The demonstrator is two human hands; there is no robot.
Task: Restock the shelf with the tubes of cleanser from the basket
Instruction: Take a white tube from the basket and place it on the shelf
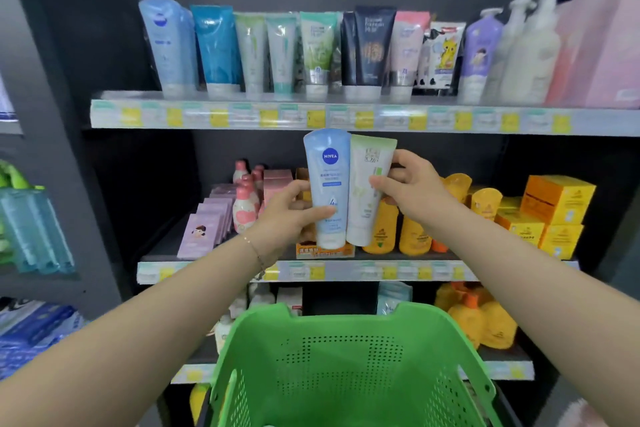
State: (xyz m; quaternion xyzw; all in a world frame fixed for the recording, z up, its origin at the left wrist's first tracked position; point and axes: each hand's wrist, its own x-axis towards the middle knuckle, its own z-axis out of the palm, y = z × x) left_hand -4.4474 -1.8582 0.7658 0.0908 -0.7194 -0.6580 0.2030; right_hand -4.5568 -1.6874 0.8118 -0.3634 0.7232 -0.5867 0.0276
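A soft, glossy light-blue plastic tube with a round dark-blue logo (328,184) is gripped low on its body by the left hand (287,215), the thumb laid across the front and the curled fingers hidden behind it. Just beside it, edge to edge, a matte white tube with a pale-green crimped top (366,194) is pinched at mid-height by the right hand (414,189): the thumb tip is pressed on the front face and the bent fingers are wrapped round the right edge. Both tubes are held upright, caps down and flat sealed ends up, in the air in front of the middle shelf (346,271) and above the far rim of a bright green plastic basket with perforated walls (339,367). A thin chain bracelet (257,252) is worn on the left wrist. On the top shelf (346,118), whose front edge is lined with yellow price tags, a row of standing squeeze tubes in blue, teal, green, black and pink (277,52) is seen, blurred, with pump bottles toward the right end. Behind the held tubes, rounded orange bottles (415,236) are ranged along the front edge of the middle shelf, and small pink-capped bottles (244,211) are placed toward its left end.
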